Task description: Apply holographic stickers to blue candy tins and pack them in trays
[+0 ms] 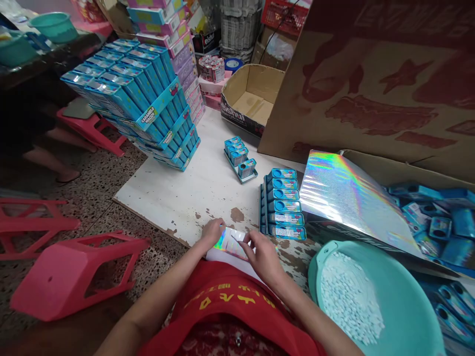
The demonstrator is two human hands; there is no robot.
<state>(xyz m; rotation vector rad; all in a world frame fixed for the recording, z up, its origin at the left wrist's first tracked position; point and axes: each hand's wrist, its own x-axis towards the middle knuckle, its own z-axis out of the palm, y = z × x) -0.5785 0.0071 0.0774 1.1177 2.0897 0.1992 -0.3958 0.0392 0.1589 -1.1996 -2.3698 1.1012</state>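
Note:
A small shiny, rainbow-reflecting sheet (233, 242) lies at the table's front edge, close against my red apron. My left hand (213, 233) is closed on its left end, with the thumb hidden. At its right end my right hand (262, 256) is closed in a pinch on the sheet's edge; a thin dark line shows by the fingertips. To the right of my hands stands a row of blue candy tins (285, 205) with round windows, in a tray. Farther back, a narrow tray (237, 170) carries several more small tins.
Tall stacked trays of blue tins (148, 99) stand at the back left. On the right are a turquoise basin (404, 296) of white candies, a large holographic sheet (345, 198) and a carton of loose tins (441, 222). An open cardboard tray (256, 99) sits behind; red stools (74, 277) stand left.

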